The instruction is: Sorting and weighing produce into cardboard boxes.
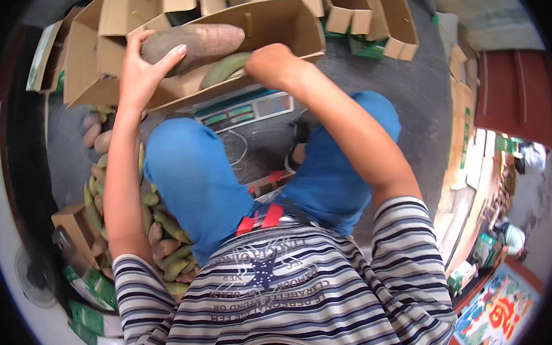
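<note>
My left hand (145,66) is closed around the thick end of a large purplish-brown root vegetable (211,39), its thumb lying on the near side. The root is held nearly level over a long open cardboard box (278,19). In the box, a curved green vegetable (224,70) slants upward to the right. Its right end meets my right hand (272,66), whose fingers are curled in at the box's near side; the fingertips are hidden, but the hand appears to grip it. Under the box's near edge shows a digital scale (244,114) with green displays.
More open cardboard boxes (135,6) crowd the far side and the far right. A heap of green and pinkish vegetables (170,229) lies on the floor by my left knee. Flattened cardboard (461,151) lines the right; a cable (243,149) loops between my legs.
</note>
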`<state>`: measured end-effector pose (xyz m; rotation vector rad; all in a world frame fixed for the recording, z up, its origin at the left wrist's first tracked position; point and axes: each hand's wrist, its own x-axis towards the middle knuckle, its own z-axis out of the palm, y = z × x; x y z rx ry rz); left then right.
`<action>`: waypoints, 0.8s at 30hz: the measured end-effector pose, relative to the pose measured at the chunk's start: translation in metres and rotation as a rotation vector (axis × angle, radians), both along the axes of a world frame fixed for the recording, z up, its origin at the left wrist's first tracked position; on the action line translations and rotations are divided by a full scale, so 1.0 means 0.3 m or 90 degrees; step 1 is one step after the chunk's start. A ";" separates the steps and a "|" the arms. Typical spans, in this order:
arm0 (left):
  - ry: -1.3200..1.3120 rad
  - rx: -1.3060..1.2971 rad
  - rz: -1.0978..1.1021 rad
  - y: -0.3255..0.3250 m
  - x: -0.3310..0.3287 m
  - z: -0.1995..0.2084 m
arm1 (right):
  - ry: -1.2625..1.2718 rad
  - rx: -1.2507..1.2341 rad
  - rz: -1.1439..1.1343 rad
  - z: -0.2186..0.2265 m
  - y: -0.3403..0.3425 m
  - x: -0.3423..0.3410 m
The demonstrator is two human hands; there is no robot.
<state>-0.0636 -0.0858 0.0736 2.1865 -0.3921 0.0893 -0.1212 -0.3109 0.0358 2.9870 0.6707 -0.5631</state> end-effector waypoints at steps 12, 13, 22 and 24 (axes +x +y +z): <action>0.239 0.053 -0.195 -0.057 0.093 -0.182 | 0.005 0.028 -0.024 -0.006 0.012 -0.005; 0.216 -0.014 -0.202 -0.027 0.071 -0.162 | 0.008 0.029 -0.018 -0.010 0.012 -0.006; 0.003 -0.153 0.213 0.417 -0.229 -0.283 | -0.083 0.045 0.048 -0.009 -0.003 -0.013; 0.042 0.024 0.280 0.472 -0.327 -0.366 | -0.042 0.071 0.068 -0.031 -0.013 -0.009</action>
